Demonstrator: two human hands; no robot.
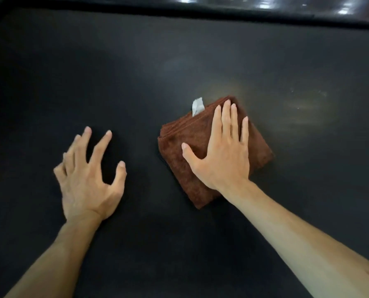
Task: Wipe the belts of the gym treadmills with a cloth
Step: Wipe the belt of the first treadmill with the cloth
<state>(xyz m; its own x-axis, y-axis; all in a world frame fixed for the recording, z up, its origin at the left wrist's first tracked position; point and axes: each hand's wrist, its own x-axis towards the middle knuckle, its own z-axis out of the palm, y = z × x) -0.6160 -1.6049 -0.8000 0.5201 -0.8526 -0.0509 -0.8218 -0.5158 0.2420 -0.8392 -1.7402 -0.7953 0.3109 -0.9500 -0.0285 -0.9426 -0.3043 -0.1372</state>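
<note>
The right hand (220, 151) presses flat, fingers straight and nearly together, on the folded brown cloth (179, 151) lying mid-belt (93, 72), likely for even wiping pressure, while the left hand (89, 177), fingers spread and empty, seems to brace beside it.

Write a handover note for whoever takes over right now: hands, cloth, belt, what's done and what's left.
Right hand: flat, fingers straight, pressing on the folded brown cloth.
Left hand: fingers spread and loosely bent, holding nothing, over or on the belt; contact can't be told.
Cloth: lies on the dark treadmill belt, right of centre, a white tag sticking out at its far edge.
Done: the cloth is on the belt, under the hand. How much has been wiped can't be told; faint smears show right of the cloth.
Left: probably the remaining belt area, then the other treadmills, which are out of view.
</note>
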